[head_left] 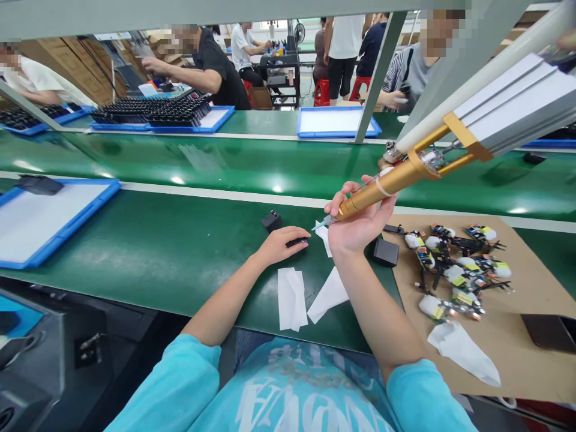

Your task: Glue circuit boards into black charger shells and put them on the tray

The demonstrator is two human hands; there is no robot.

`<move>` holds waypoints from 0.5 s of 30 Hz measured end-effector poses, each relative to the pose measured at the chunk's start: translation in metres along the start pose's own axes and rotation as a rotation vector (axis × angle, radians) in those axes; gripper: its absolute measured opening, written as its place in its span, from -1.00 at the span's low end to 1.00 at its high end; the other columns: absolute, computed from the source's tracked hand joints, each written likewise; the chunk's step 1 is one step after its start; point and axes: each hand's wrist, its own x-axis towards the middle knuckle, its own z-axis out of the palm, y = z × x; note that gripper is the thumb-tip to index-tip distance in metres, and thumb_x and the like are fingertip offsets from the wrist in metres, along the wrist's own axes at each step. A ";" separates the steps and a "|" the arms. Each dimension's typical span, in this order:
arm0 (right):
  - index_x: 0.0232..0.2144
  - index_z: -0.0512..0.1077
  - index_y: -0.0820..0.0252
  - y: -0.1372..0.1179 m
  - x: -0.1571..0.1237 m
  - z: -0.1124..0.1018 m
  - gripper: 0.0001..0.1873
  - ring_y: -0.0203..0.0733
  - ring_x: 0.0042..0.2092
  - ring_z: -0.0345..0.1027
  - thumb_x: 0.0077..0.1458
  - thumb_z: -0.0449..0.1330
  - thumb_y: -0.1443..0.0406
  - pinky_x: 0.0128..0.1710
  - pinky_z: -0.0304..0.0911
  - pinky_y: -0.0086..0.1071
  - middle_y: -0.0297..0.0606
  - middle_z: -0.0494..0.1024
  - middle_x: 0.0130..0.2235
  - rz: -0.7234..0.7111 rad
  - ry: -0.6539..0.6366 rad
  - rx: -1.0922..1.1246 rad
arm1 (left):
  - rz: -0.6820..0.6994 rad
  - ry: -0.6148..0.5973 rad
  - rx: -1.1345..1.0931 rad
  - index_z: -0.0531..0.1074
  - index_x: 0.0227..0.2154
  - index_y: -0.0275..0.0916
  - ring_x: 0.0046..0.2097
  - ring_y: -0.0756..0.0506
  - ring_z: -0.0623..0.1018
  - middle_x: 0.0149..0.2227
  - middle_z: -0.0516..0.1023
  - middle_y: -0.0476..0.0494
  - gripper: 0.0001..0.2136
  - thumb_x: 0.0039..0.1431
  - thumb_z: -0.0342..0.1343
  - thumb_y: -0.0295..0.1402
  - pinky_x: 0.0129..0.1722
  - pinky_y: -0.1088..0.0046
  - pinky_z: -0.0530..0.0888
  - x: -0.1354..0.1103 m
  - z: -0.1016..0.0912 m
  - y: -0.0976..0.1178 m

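My right hand (360, 219) is wrapped around a gold glue dispenser (382, 191), its thin pale-blue tip pointing down and left. Close to that tip, my left hand (282, 245) grips a small black plastic part (297, 242), mostly covered by the fingers. Just beyond the left hand stands a black charger housing (272, 221) with prongs on top. Another black housing (386, 252) rests to the right of my right wrist. White paper wipes (292, 299) lie on the green table in front of me.
Several small circuit assemblies (459, 270) are spread over a cardboard sheet (531, 264) at right, with a dark flat object (549, 332). A blue-rimmed tray (74, 225) sits at left. Across the green conveyor (202, 159), co-workers sit near trays of black parts (153, 113).
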 end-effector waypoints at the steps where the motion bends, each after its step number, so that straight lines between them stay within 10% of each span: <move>1: -0.24 0.25 0.06 0.000 0.000 0.000 -0.55 -0.44 -0.66 0.20 0.09 -0.16 -0.11 -0.63 0.20 -0.42 -0.46 0.34 -0.44 -0.003 -0.001 0.002 | 0.014 -0.011 0.012 0.45 -0.10 -0.17 -0.03 -0.07 0.51 -0.08 0.55 -0.14 -0.76 0.22 0.05 -0.26 0.03 0.34 0.42 0.001 0.000 -0.001; 15: -0.24 0.25 0.06 0.001 0.001 -0.002 -0.56 -0.41 -0.66 0.21 0.12 -0.17 -0.08 -0.63 0.20 -0.41 -0.45 0.36 -0.44 -0.016 -0.013 0.024 | -0.036 -0.143 0.517 0.32 0.01 -0.15 -0.23 -0.11 0.48 -0.24 0.46 -0.13 -0.68 0.26 -0.04 -0.16 -0.29 0.39 0.37 -0.004 0.016 0.006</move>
